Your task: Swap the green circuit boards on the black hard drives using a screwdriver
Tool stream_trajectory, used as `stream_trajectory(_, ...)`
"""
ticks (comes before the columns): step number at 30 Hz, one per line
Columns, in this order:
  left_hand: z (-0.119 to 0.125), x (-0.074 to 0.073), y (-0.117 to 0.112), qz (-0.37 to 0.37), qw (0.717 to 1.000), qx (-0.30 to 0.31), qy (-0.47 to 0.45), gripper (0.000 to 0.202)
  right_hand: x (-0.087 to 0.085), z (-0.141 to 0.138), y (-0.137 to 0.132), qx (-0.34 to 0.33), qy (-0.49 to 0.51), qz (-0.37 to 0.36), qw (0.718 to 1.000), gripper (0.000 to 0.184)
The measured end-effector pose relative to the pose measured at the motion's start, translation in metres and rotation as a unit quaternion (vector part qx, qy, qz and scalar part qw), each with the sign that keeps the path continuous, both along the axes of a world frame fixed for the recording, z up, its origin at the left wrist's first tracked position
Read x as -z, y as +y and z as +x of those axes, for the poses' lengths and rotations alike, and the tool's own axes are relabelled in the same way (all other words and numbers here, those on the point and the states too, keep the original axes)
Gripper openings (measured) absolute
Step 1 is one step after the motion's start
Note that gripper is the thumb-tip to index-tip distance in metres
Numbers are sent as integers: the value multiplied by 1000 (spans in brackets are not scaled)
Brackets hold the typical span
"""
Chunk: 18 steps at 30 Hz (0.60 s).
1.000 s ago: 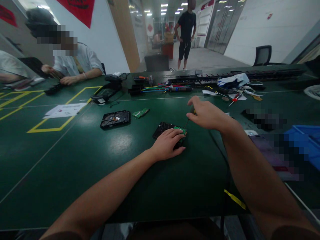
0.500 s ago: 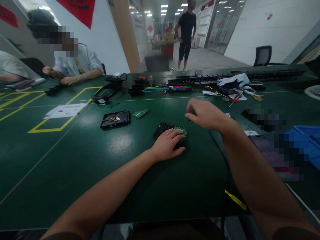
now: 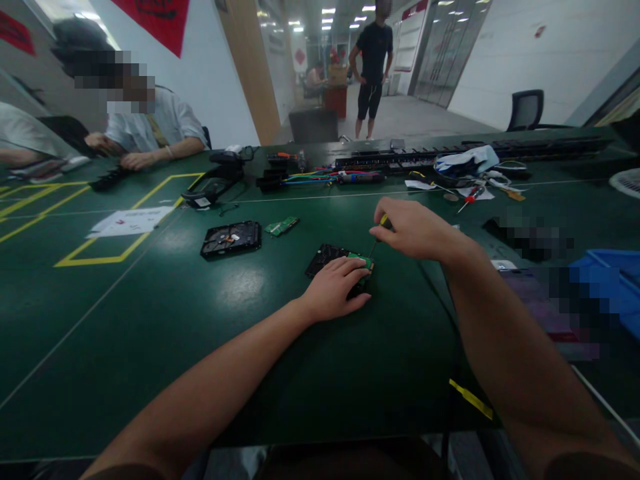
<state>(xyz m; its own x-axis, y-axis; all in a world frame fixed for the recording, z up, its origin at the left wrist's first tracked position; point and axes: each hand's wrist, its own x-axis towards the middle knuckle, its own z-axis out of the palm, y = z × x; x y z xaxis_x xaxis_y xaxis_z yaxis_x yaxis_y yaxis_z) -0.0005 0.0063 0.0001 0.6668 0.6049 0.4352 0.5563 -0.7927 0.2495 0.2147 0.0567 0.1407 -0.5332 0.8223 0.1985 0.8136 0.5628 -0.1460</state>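
A black hard drive (image 3: 321, 257) with a green circuit board (image 3: 361, 259) at its right end lies on the green table. My left hand (image 3: 337, 288) is laid across the drive, fingers over the board and thumb by the near edge, holding it and hiding much of it. Closed around a yellow-and-black screwdriver (image 3: 384, 222), my right hand (image 3: 413, 228) is raised just right of the drive. The thin shaft points down to the board's right end; whether its tip sits in a screw I cannot tell. Left of these lie a loose green circuit board (image 3: 283, 227) and another hard drive (image 3: 231, 239).
Cables and a pen-shaped tool (image 3: 361, 178) lie along the back, near a red screwdriver (image 3: 471, 198). At right are a blue bin (image 3: 607, 273) and a phone-like slab (image 3: 537, 307). A yellow strip (image 3: 471, 399) lies near the front edge. Another person (image 3: 160, 127) sits at far left.
The screwdriver's yellow handle shows more between my right fingers, as if turned a little. My left hand and the drive stay in place.
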Motion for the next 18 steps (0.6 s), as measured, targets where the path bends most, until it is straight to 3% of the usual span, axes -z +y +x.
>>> stream_trajectory(5,0,0,-1,-3,1000,2,-4,51,-2,-2,-1,-78,16,-38,996,23)
stream_trajectory(8,0,-1,-2,0,1000,2,-3,50,-3,-4,-5,-54,12,-35,998,22)
stream_trajectory(14,0,0,-1,-3,1000,0,-5,49,-7,-6,-10,58,-33,-19,998,28)
stream_trajectory(18,-1,0,-1,-4,1000,2,-5,50,-8,-4,-9,30,-36,-32,998,22)
